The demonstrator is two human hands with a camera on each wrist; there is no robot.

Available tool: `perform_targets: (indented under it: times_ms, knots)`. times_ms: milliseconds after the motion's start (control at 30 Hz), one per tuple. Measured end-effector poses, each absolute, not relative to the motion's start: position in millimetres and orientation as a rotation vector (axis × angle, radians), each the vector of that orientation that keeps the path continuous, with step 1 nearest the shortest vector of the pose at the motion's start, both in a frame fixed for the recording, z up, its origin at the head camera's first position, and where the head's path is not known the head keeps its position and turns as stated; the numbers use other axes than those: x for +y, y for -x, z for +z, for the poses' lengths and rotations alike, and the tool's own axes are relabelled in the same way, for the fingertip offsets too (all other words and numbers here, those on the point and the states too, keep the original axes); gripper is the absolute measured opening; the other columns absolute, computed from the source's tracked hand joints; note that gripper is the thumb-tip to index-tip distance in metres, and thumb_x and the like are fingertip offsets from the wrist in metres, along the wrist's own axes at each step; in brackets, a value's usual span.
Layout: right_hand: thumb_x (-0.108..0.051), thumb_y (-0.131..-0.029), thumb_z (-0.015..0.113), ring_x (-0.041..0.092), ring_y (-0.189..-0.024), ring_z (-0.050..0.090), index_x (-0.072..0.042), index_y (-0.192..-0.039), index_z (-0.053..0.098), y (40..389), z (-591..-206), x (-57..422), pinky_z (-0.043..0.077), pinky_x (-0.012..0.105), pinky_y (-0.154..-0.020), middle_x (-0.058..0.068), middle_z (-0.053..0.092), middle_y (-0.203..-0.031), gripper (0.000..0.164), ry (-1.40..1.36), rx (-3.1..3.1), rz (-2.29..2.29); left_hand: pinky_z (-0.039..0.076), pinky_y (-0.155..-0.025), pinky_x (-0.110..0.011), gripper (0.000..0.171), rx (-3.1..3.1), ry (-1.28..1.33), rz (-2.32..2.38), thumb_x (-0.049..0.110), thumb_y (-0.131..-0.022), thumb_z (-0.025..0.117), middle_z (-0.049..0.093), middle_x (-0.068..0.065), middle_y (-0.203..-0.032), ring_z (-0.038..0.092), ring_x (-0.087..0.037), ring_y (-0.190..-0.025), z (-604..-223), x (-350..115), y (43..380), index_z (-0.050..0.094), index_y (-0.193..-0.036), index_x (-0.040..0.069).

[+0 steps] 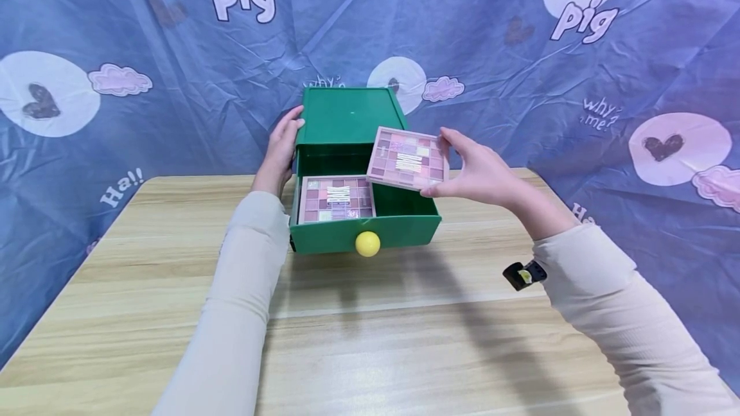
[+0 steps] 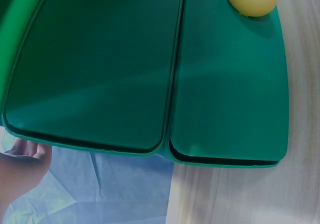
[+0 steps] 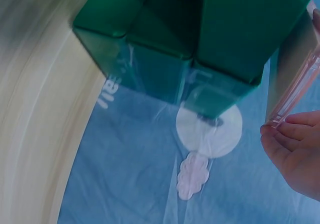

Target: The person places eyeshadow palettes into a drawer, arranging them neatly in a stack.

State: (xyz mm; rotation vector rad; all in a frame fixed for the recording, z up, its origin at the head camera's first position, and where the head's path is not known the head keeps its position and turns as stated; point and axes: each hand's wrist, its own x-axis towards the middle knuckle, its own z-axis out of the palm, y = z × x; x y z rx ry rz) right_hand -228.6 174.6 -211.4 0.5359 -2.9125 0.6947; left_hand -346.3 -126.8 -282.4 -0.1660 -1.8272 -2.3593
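Two palettes only overhead, drawer palette (image 1: 336,198), held palette (image 1: 408,158) edge-on at wrist.

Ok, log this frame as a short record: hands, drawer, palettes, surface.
left hand: rests on the green box, left side
right hand: pinches a pink palette above the drawer
drawer: pulled open, yellow knob in front
second palette: lies flat in the drawer's left half
surface: wooden table, blue backdrop
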Motion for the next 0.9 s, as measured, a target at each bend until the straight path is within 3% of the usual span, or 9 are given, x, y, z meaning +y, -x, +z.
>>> perform_targets:
  times_ms: [267,500,733,900]
  knots:
    - [-0.049,-0.054,0.075,0.024,-0.119,0.03,-0.004,-0.136,0.022,226.7,-213.6,150.0,0.029,0.045,-0.09,0.01,0.03,-0.135,0.108,-0.641,-2.877,0.705,0.037,-0.08,-0.025,0.04,-1.828,0.154,-2.36,0.019,-0.087,0.044,0.041,-0.004,-0.123,0.044,-0.015,-0.096,-281.9,-126.8,347.3,0.046,-0.126,0.018]
    - [-0.05,-0.053,0.075,0.022,-0.119,0.029,-0.005,-0.136,0.023,224.3,-215.2,133.2,0.028,0.042,-0.092,0.009,0.03,-0.135,0.107,-0.704,-2.868,0.684,0.037,-0.071,-0.023,0.039,-1.834,0.13,-2.351,0.019,-0.086,0.045,0.044,-0.005,-0.12,0.046,-0.013,-0.085,-282.6,-125.7,348.1,0.047,-0.125,0.02]
    - [-0.051,-0.054,0.073,0.022,-0.118,0.031,-0.007,-0.136,0.024,224.8,-218.5,122.0,0.028,0.04,-0.092,0.008,0.03,-0.134,0.106,-0.757,-2.901,0.654,0.037,-0.078,-0.026,0.04,-1.829,0.155,-2.354,0.019,-0.086,0.044,0.042,-0.005,-0.122,0.045,-0.016,-0.095,-282.9,-125.5,347.6,0.046,-0.126,0.019]
    - [-0.052,-0.055,0.072,0.02,-0.116,0.033,-0.008,-0.136,0.024,226.6,-221.1,115.2,0.03,0.038,-0.091,0.005,0.032,-0.134,0.104,-0.81,-2.933,0.624,0.038,-0.077,-0.025,0.04,-1.815,0.146,-2.361,0.018,-0.086,0.044,0.044,-0.006,-0.12,0.047,-0.015,-0.092,-282.8,-125.4,347.2,0.046,-0.126,0.018]
